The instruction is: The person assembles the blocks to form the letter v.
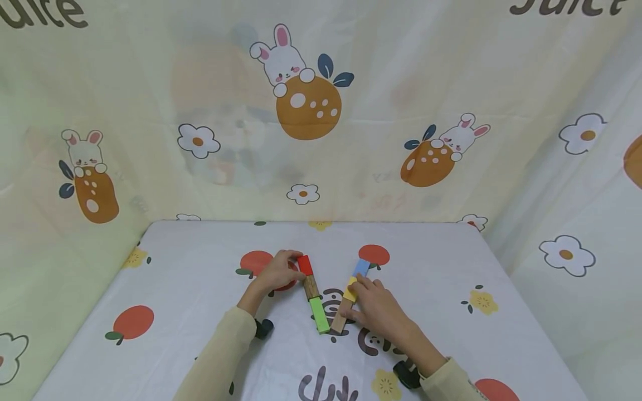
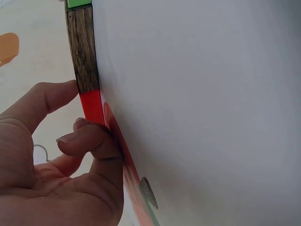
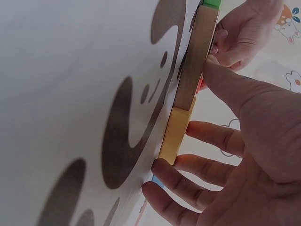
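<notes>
Two rows of small blocks lie on the table and nearly meet at their near ends, like a V. The left row has a red block, a dark brown wooden block and a green block. In the right row are a blue block, a yellow block and a light wooden block. My left hand holds the red block at the far end, thumb by its joint with the brown one. With fairly straight fingers my right hand touches the yellow block, its thumb at the light wooden one.
A white cloth printed with fruit, flowers and lettering covers the table. Patterned curtains hang behind it and at both sides. Dark wrist-worn devices sit under the wrists, close to the tabletop.
</notes>
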Action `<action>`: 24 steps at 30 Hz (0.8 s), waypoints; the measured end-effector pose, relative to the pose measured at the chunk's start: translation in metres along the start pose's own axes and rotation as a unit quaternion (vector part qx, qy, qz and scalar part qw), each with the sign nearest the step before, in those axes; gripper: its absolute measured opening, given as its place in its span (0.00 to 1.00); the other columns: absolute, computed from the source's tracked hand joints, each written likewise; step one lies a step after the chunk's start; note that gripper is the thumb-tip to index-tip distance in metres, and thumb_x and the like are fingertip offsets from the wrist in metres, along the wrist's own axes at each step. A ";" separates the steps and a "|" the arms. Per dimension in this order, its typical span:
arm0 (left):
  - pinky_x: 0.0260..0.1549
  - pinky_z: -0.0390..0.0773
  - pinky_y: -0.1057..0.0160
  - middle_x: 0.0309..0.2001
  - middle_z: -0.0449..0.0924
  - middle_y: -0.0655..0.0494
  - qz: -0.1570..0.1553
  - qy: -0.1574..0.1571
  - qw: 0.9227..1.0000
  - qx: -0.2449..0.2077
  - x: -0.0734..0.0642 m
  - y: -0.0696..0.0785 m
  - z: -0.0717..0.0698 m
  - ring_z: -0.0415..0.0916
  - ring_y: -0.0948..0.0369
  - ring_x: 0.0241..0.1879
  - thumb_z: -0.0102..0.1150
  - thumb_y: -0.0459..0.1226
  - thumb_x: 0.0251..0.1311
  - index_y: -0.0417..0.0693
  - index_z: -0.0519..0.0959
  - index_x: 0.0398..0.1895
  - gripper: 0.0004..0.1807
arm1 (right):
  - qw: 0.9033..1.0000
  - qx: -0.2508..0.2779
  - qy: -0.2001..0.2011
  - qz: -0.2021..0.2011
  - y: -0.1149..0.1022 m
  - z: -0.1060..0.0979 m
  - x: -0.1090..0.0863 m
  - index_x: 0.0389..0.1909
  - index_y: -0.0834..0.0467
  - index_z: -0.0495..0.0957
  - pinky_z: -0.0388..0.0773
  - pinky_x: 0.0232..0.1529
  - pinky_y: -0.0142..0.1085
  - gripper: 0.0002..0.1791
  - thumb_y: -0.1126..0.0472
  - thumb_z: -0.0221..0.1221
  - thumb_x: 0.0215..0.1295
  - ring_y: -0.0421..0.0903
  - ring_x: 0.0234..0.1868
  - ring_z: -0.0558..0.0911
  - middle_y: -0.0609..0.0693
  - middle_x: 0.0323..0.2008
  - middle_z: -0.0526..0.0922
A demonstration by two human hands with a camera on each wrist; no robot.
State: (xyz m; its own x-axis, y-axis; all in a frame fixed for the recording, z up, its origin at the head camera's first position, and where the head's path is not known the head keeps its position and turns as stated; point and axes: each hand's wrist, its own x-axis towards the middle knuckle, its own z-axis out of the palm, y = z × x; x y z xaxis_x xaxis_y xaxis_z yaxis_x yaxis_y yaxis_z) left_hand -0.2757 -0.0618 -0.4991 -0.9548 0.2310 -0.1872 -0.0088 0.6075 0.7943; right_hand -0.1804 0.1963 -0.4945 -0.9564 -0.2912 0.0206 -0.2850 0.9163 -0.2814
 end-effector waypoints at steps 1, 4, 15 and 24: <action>0.65 0.79 0.45 0.70 0.71 0.40 0.000 0.000 1.000 0.000 0.000 0.000 0.000 0.68 0.49 0.64 0.72 0.37 0.63 0.45 0.76 0.71 0.33 | 1.000 -0.001 0.000 0.000 0.000 0.000 0.000 0.59 0.58 0.82 0.85 0.58 0.56 0.34 0.39 0.73 0.61 0.64 0.62 0.81 0.64 0.72 0.77; 0.65 0.79 0.45 0.70 0.71 0.40 0.000 0.001 1.000 0.002 0.002 -0.001 0.001 0.68 0.49 0.64 0.72 0.37 0.63 0.45 0.76 0.71 0.33 | 1.000 -0.001 0.003 0.000 0.000 0.000 -0.001 0.59 0.58 0.82 0.85 0.58 0.57 0.34 0.39 0.74 0.60 0.64 0.62 0.81 0.64 0.72 0.77; 0.62 0.80 0.48 0.69 0.72 0.41 -0.004 0.003 1.000 0.005 0.001 -0.002 0.001 0.70 0.50 0.61 0.71 0.38 0.63 0.47 0.76 0.72 0.33 | 1.000 -0.001 0.001 0.000 -0.001 -0.001 -0.002 0.59 0.58 0.82 0.84 0.60 0.57 0.33 0.39 0.73 0.61 0.64 0.63 0.80 0.64 0.72 0.76; 0.56 0.79 0.53 0.68 0.73 0.41 0.001 0.000 1.000 0.005 0.002 -0.003 0.000 0.70 0.51 0.59 0.72 0.38 0.62 0.46 0.77 0.71 0.33 | 1.000 0.005 0.004 -0.004 -0.002 -0.001 -0.003 0.59 0.58 0.82 0.85 0.57 0.56 0.34 0.39 0.73 0.61 0.63 0.62 0.81 0.64 0.73 0.76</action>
State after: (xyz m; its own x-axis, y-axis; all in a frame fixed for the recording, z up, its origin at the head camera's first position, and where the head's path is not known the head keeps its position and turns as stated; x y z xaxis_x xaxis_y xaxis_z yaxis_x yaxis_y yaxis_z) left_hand -0.2780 -0.0630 -0.5022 -0.9549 0.2326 -0.1847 -0.0030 0.6143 0.7891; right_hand -0.1774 0.1959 -0.4928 -0.9545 -0.2968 0.0305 -0.2926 0.9112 -0.2899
